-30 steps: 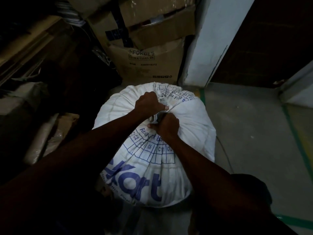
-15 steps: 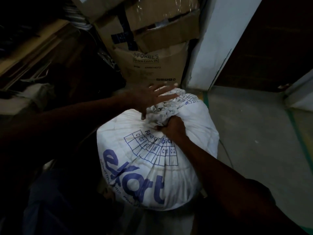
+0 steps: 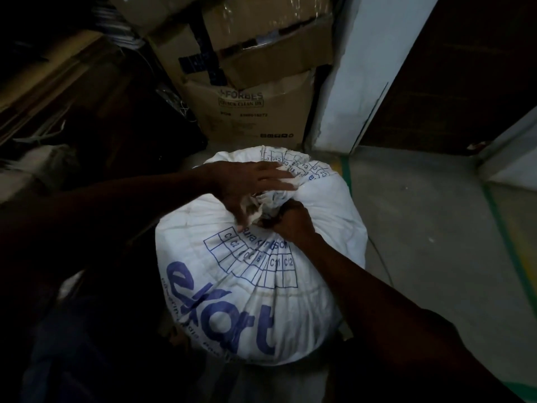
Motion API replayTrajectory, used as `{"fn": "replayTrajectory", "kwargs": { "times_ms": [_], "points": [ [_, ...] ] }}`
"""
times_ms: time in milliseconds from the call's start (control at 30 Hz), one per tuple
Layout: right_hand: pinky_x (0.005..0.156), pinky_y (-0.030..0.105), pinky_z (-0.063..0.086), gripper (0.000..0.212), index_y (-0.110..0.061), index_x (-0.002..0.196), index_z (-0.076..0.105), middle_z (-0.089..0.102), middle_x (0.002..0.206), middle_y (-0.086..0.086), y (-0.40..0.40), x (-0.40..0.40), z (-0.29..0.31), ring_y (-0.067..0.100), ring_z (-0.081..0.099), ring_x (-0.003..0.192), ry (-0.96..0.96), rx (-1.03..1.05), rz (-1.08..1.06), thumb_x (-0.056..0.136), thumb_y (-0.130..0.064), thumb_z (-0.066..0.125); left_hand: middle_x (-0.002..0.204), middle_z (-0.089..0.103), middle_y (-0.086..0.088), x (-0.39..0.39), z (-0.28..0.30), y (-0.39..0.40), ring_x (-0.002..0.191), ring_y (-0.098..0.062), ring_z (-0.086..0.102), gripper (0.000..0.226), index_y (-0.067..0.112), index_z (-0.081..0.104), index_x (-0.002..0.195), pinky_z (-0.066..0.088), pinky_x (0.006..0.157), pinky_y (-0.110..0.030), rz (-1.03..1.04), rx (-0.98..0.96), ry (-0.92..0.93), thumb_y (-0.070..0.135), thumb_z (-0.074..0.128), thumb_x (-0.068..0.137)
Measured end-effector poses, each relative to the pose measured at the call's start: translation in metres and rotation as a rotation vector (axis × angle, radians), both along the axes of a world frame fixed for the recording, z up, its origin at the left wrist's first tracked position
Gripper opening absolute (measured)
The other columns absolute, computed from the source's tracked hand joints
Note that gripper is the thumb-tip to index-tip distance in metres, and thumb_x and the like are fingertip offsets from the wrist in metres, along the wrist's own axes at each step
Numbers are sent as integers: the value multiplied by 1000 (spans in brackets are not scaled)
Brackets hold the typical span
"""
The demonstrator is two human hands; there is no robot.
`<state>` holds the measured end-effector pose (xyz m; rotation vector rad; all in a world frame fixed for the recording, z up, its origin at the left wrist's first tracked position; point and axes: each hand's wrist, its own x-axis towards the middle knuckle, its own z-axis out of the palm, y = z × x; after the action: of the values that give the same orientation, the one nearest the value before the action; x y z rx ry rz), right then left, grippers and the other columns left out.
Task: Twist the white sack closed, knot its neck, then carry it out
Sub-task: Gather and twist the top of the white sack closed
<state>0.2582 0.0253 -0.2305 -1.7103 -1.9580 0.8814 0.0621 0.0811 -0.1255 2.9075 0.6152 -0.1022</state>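
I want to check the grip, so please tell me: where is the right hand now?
In the head view, the right hand is right of centre on top of the white sack, fist closed on its gathered neck, just below the left hand.

left hand (image 3: 247,186) spread flat, right hand (image 3: 292,223) fisted

One white sack (image 3: 255,286), printed with blue lettering and a grid, is seen at the centre of the frame. Two hands are counted on its gathered top: one left hand (image 3: 247,184) and one right hand (image 3: 290,225). Two cardboard boxes, stacked, are seen at upper centre: one upper box (image 3: 261,33), one lower box (image 3: 250,112).
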Motion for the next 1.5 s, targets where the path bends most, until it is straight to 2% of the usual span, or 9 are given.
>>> {"fn": "replayTrajectory", "kwargs": {
  "times_ms": [133, 300, 433, 800, 967, 1067, 1167, 1300, 1500],
  "points": [
    [84, 29, 57, 69, -20, 109, 73, 76, 103, -2, -7, -2, 19, 13, 70, 95, 37, -28, 11, 54, -58, 89, 165, -12, -8, -20, 8, 3, 151, -37, -1, 141, 32, 2, 157, 13, 120, -51, -13, -74, 165, 71, 84, 50],
    [98, 31, 51, 76, -16, 122, 67, 70, 121, 5, -8, -1, 12, 19, 66, 111, 19, 7, 55, 60, -55, 86, 142, 42, -7, 1, -10, -4, 117, -28, 50, 81, 35, 28, 151, 48, 86, -33, 92, 148, 40, 58, 67, 84],
    [87, 32, 56, 60, -17, 112, 71, 75, 108, 6, -15, 8, 19, 19, 70, 100, 79, 38, -3, 61, -44, 90, 118, 54, -6, 20, -21, -11, 95, -28, 61, 70, 30, 40, 141, 44, 62, -32, 223, 229, 46, 50, 71, 81],
    [89, 21, 52, 75, -19, 119, 66, 73, 114, -2, -15, 10, 6, 12, 68, 106, 222, -44, -99, 54, -44, 94, 104, 63, -7, 45, -28, -36, 96, -28, 64, 53, 31, 53, 119, 43, 74, -30, 749, 28, -171, 62, 66, 78],
    [112, 35, 38, 117, -29, 157, 4, 20, 161, 4, -24, 12, 38, 11, 32, 141, 455, 158, -157, 67, -24, 79, 95, 69, 1, 38, -32, -51, 84, -19, 65, 73, 34, 49, 115, 53, 71, -31, 1062, -187, -568, 61, 81, 56],
    [114, 43, 26, 95, -27, 157, 10, 14, 163, 2, -32, -11, 73, 20, 21, 148, 244, 455, -101, 80, -36, 66, 78, 64, 1, 46, -40, -61, 70, -22, 64, 70, 26, 42, 122, 51, 60, -31, 1120, -214, -734, 44, 78, 65],
    [114, 54, 23, 83, -35, 154, 17, 21, 162, -2, -23, -45, 84, 26, 22, 148, -96, 385, -118, 84, -72, 40, 73, 60, 5, 52, -45, -67, 63, -16, 63, 60, 20, 36, 132, 49, 54, -30, 1042, -255, -875, 45, 61, 83],
    [105, 51, 37, 80, -30, 137, 51, 55, 139, -1, -13, -57, 80, 29, 48, 128, -138, 288, -170, 83, -83, 26, 100, 67, -1, 46, -46, -73, 91, -19, 67, 65, 17, 40, 135, 56, 78, -36, 1149, -325, -918, 58, 50, 84],
    [90, 45, 46, 77, -30, 124, 61, 58, 126, 7, -3, -40, 70, 33, 59, 111, -278, 265, -145, 83, -84, 25, 128, 53, -2, 25, -56, -80, 105, -25, 65, 97, 19, 18, 154, 58, 81, -40, 1074, -701, -1065, 3, 75, 78]
  ]
}}
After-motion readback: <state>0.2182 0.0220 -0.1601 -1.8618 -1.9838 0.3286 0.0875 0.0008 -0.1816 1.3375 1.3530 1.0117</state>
